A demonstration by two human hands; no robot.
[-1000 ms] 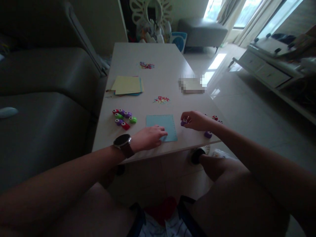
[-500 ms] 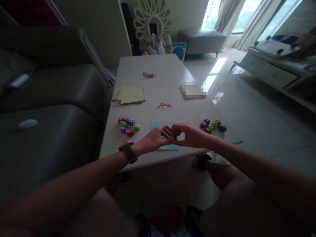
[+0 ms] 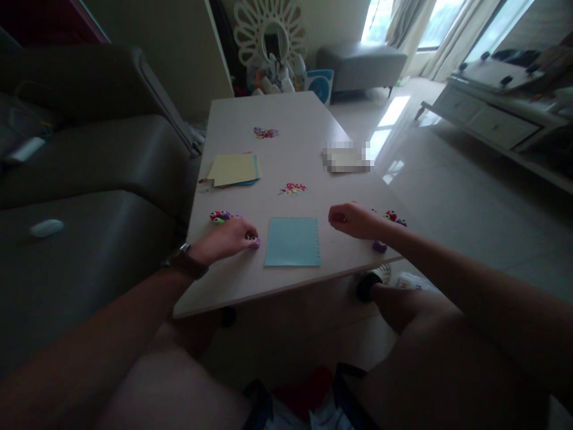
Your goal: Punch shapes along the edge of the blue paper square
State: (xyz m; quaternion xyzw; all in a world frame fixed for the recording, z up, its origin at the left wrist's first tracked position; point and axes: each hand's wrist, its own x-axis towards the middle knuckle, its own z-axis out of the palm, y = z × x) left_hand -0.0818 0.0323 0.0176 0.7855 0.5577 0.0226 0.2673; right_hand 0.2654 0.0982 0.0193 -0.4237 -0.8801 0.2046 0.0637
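Two bare forearms reach past the seated person's legs [image 3: 192, 376] toward the pale table [image 3: 298, 119], the left wrist wearing a watch on a brown strap [image 3: 193, 266]. On the table's near part lies a light-blue sheet [image 3: 292, 242], flat and fully exposed; half a second ago both hands met above it, with something purple between them, and covered part of it. Now they are well apart, one on each side.

The left hand [image 3: 230, 237] has moved to the left of the sheet and grips a purple piece [image 3: 255, 243] at its fingertips, just beside the sheet's left edge. Whether this is the same piece as before, I cannot tell. The hand now hides part of the left cluster [image 3: 219, 215], where red, purple and green pieces with round eyes still show.

The right hand [image 3: 353, 220] has drawn back to the right of the sheet, its fingers curled inward — whether they enclose anything, I cannot tell. It and its forearm cover much of the right cluster [image 3: 391, 215], which was in plain sight half a second ago; red and dark pieces show beyond the arm, and a purple lump [image 3: 379, 246] on the near side.

Farther up the table, a small multicoloured heap [image 3: 293, 189], the paper stack [image 3: 235, 169] with yellow on top, a pixelated pale object [image 3: 349, 161] and a second heap [image 3: 265, 132] keep their places — beyond them stand a petal-framed mirror [image 3: 245, 33] and a grey ottoman [image 3: 360, 68].
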